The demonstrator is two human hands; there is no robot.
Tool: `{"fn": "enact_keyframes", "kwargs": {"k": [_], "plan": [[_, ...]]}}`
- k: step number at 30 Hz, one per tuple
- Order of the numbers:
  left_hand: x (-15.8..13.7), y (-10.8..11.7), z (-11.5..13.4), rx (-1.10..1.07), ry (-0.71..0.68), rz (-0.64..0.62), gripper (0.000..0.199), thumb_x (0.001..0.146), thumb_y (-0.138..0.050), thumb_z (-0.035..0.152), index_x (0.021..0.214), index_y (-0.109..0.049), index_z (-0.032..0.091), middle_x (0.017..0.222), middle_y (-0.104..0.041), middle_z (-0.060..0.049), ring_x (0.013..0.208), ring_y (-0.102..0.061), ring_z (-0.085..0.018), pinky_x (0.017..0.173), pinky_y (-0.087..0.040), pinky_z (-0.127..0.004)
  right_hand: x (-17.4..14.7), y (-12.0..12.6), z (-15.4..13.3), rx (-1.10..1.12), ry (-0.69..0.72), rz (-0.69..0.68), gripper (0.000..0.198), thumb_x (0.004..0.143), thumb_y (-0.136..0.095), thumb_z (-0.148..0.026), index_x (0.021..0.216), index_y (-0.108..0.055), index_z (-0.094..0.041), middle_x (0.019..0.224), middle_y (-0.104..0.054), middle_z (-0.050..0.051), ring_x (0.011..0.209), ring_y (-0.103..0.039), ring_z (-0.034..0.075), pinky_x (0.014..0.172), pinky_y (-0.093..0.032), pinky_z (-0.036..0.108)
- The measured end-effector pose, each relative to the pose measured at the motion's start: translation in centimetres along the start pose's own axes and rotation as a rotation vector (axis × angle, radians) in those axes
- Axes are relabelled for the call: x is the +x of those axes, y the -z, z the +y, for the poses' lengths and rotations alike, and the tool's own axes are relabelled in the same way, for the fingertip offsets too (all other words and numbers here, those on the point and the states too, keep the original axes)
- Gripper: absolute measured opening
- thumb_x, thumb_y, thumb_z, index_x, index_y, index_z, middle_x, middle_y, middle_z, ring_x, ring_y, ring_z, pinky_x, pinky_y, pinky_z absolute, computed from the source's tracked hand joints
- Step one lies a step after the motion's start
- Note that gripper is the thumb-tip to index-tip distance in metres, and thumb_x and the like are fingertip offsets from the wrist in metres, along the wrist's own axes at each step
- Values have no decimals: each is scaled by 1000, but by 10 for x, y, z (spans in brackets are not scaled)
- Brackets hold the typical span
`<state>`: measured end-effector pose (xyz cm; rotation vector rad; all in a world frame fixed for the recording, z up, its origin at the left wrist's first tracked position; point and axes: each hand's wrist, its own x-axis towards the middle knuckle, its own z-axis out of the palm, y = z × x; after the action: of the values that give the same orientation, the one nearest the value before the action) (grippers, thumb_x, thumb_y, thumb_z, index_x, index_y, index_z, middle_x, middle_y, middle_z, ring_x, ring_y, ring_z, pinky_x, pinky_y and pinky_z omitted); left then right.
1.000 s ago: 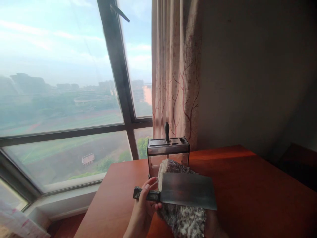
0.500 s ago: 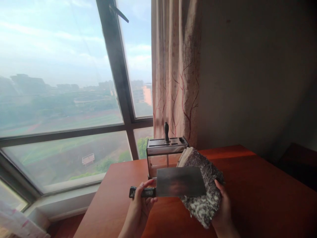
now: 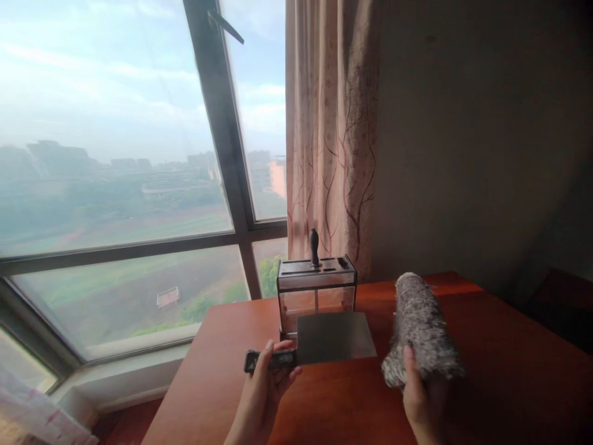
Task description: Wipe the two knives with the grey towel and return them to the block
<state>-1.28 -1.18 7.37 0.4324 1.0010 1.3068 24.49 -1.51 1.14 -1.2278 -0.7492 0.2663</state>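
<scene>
cleaver (image 3: 334,337): matt metal | cloth (image 3: 421,327): fuzzy | table (image 3: 500,371): glossy wood

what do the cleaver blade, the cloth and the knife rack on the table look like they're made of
Cleaver in the left hand: a flat, dull grey blade with a faint sheen, probably steel.
Cloth in the right hand: speckled grey and white, fuzzy, likely terry or microfibre.
Knife rack: metal-looking slotted top; see-through walls, glass or clear plastic.

The knife block (image 3: 317,290) stands far on the worktop (image 3: 486,371), apparently behind the cleaver (image 3: 324,340); the cloth (image 3: 421,327) is right of both.
</scene>
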Motion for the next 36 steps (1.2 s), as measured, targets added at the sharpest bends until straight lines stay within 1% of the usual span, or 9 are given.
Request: {"fn": "enact_keyframes", "kwargs": {"k": [2, 4, 6, 11, 15, 22, 28, 32, 36], "plan": [[-4, -3, -1, -40, 14, -19, 26, 85, -64, 31, 97, -69, 8, 88, -76, -14, 77, -73, -21, 75, -59, -29, -10, -7, -2, -204, 282, -181, 56, 79, -64, -41, 127, -56, -14, 138, -51, 16, 128, -44, 40, 109, -28, 57], [-7, -4, -2, -61, 23, -79, 30, 84, -65, 33, 100, -69, 9, 95, -76, -14, 84, -73, -23, 82, -58, -30, -22, -19, -7, -375, 508, -331, 65, 81, -60, -35, 141, -41, -18, 147, -42, 13, 135, -35, 40, 110, -24, 60], [-7, -1, -5, -43, 44, -150, 37, 83, -66, 37, 107, -68, 9, 98, -76, -15, 86, -72, -23, 84, -56, -30, -35, -30, -13, -527, 597, -441, 77, 81, -58, -30, 150, -25, -20, 152, -35, 11, 137, -32, 39, 110, -25, 59], [3, 9, -11, 32, 128, -227, 55, 79, -66, 52, 119, -65, 15, 113, -72, -17, 101, -69, -28, 88, -52, -34, -47, -41, -16, -650, 630, -492, 81, 81, -54, -27, 152, -15, -20, 154, -31, 11, 138, -30, 38, 112, -23, 58], [8, 12, -15, 17, 98, -246, 52, 78, -67, 52, 117, -67, 17, 122, -68, -16, 116, -60, -31, 100, -45, -41, -37, -41, -14, -624, 638, -501, 78, 83, -52, -27, 151, -16, -20, 153, -32, 12, 138, -31, 37, 110, -26, 58], [13, 10, -23, -72, 47, -227, 41, 80, -69, 41, 111, -70, 14, 119, -70, -13, 111, -64, -27, 104, -44, -37, -23, -50, -5, -585, 647, -547, 73, 85, -52, -30, 150, -20, -19, 150, -36, 14, 137, -34, 36, 109, -29, 57], [13, 9, -25, -61, 77, -235, 50, 78, -70, 46, 117, -66, 14, 121, -68, -16, 114, -62, -31, 108, -41, -42, -19, -56, -1, -612, 659, -512, 75, 85, -53, -29, 151, -17, -18, 149, -39, 14, 136, -35, 34, 108, -31, 55], [11, 6, -25, -88, 66, -257, 49, 78, -71, 44, 115, -67, 12, 121, -68, -17, 116, -61, -31, 110, -38, -41, -28, -58, -8, -630, 686, -537, 77, 85, -52, -27, 152, -15, -17, 154, -31, 15, 139, -30, 35, 110, -28, 57], [9, 4, -25, -116, 47, -293, 45, 79, -70, 41, 114, -67, 12, 117, -71, -16, 116, -61, -30, 108, -40, -40, -51, -57, -24, -657, 733, -649, 84, 79, -55, -24, 152, -16, -12, 157, -23, 13, 143, -21, 35, 113, -20, 57]]}}
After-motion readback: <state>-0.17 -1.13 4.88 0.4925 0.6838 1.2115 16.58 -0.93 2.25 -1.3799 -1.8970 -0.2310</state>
